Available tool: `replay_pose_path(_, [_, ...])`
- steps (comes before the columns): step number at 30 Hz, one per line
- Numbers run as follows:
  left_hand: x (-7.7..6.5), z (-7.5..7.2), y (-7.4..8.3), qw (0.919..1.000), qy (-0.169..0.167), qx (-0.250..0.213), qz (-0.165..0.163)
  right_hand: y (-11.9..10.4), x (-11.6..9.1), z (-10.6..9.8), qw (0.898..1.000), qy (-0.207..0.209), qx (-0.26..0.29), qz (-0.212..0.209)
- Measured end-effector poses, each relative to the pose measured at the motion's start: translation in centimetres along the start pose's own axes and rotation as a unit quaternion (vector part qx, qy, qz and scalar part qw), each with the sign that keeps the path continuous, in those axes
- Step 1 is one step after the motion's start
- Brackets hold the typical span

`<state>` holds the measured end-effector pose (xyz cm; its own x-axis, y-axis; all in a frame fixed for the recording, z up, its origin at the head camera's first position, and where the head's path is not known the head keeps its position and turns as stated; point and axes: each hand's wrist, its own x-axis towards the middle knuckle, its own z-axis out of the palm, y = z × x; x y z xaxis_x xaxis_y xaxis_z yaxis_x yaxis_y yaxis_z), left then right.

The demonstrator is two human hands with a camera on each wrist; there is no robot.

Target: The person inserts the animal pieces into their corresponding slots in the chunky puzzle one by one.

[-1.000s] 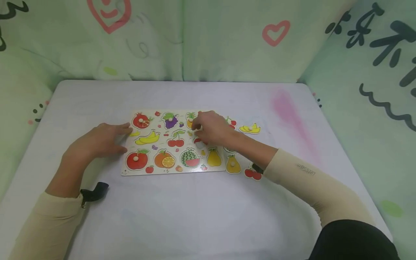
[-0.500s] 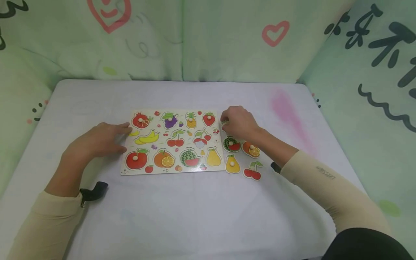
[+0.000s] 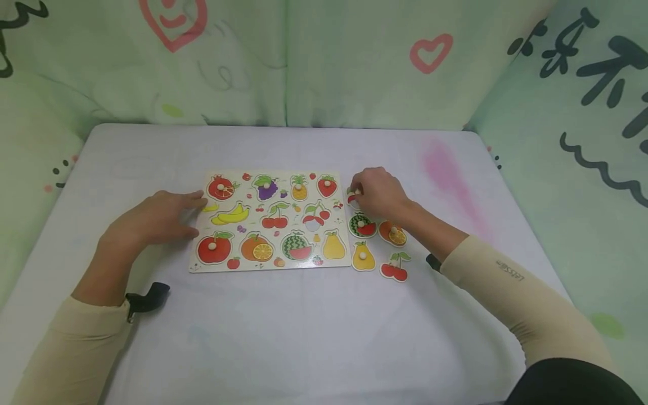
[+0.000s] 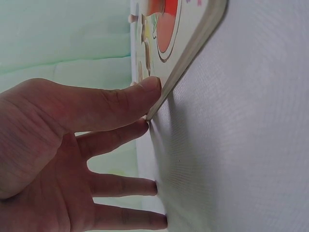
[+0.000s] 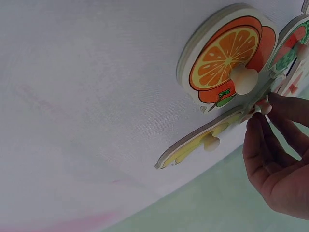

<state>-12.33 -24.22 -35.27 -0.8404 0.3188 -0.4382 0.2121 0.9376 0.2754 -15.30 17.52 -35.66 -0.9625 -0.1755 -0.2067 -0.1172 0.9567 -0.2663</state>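
Observation:
A fruit puzzle board (image 3: 257, 267) lies on the white table. In the head view my left hand (image 3: 157, 222) is at its left edge; in the left wrist view the thumb (image 4: 140, 92) rests on the board's corner, fingers spread and straight. Right of the board, my right hand (image 3: 378, 192) pinches the knob of a small puzzle piece (image 3: 352, 198) with red and white on it. The right wrist view shows thumb and finger around that knob (image 5: 264, 106); most of the piece is hidden. Strawberry (image 3: 326, 185), pineapple and grape pieces sit in the board's top row.
Beside the board lie loose pieces: watermelon (image 3: 362, 226), orange (image 3: 392, 233), pear (image 3: 363, 257) and cherries (image 3: 394, 268). A banana piece (image 5: 193, 145) lies behind the right hand. A green patterned curtain (image 3: 349, 67) surrounds the table's back and sides.
My right hand has moved right from the board's upper right to the loose pieces, and now pinches one knob. The strawberry in the board has come into view. My left hand stays put.

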Motion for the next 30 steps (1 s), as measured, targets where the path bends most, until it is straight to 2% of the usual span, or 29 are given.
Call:
replay_pose_path(7, [0.0,-0.1,0.0,1.0,-0.003,-0.003,0.002,0.2,0.0,0.1,1.0,0.003,0.001,-0.005])
replay_pose_path(15, [0.1,0.0,-0.1,1.0,-0.005,0.0,0.001,0.1,0.0,-0.6,0.999,0.025,0.007,-0.021])
replay_pose_path(22, [0.0,0.0,-0.1,1.0,-0.004,0.0,0.003,-1.5,-0.5,-0.9,0.999,0.024,0.016,-0.036])
replay_pose_path(30, [0.1,0.0,-0.1,1.0,-0.001,-0.004,0.007,-3.6,-0.9,-0.1,0.998,0.008,0.018,-0.061])
